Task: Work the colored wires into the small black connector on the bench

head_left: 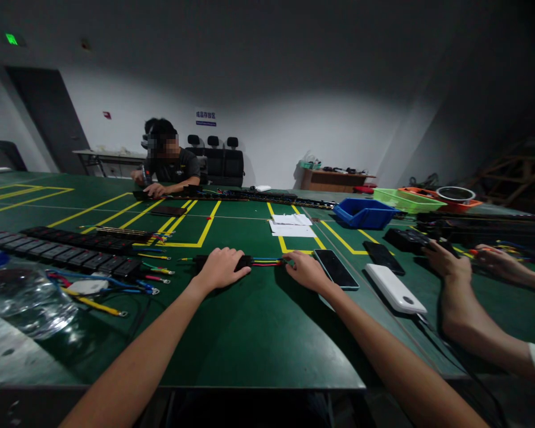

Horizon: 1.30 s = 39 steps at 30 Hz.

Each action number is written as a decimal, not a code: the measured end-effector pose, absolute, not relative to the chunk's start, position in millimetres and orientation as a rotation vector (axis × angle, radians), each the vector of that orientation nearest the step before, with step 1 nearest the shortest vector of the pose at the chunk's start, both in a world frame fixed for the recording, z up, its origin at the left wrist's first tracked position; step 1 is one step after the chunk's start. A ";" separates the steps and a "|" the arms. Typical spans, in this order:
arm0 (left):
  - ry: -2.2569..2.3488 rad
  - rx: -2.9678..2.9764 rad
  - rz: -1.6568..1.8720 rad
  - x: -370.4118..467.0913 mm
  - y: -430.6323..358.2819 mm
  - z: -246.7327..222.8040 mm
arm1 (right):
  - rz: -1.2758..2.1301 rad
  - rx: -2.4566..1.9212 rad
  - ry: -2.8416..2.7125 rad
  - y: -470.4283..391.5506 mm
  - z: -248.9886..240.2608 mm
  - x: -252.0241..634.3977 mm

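Observation:
On the green table in front of me lies a small black block (201, 260) with coloured wires (267, 261) running out of its right side. My left hand (220, 268) covers most of the block, fingers over the top and thumb along the near side. Blue, yellow and red strands span the gap between my hands. At their right end, my right hand (307, 271) is closed on the wires, its fingertips hiding their ends. A short yellow-green wire sticks out on the block's left. Just right of my right hand lies a phone (336, 268).
Rows of black modules (78, 255) with lugged cables lie left, behind a clear plastic bottle (24, 300). A white power bank (395, 288), dark phone (383, 257), papers (292, 226) and blue bin (364, 213) are rightward. Co-workers' hands work at right and across the table.

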State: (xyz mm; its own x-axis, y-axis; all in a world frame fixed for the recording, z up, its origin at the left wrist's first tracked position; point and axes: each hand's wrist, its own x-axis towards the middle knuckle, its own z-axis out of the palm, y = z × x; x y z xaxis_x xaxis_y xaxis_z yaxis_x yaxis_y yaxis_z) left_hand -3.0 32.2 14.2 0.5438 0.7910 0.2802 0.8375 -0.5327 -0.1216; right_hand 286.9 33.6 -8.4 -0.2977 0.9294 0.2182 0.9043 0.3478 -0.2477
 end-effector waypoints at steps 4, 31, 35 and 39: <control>-1.362 -2.552 -0.290 -3.3 32.3 14.1 | 0.109 -1.630 -2.271 34.9 -9.9 287.3; -1.361 -2.575 -0.300 -3.2 34.1 13.4 | 0.095 -1.667 -2.319 30.6 -1.9 285.9; -1.363 -2.567 -0.302 -3.0 33.9 13.2 | 0.119 -1.640 -2.308 32.4 -4.7 286.9; -1.363 -2.569 -0.305 -3.0 33.7 13.4 | 0.124 -1.637 -2.289 32.4 -4.8 287.9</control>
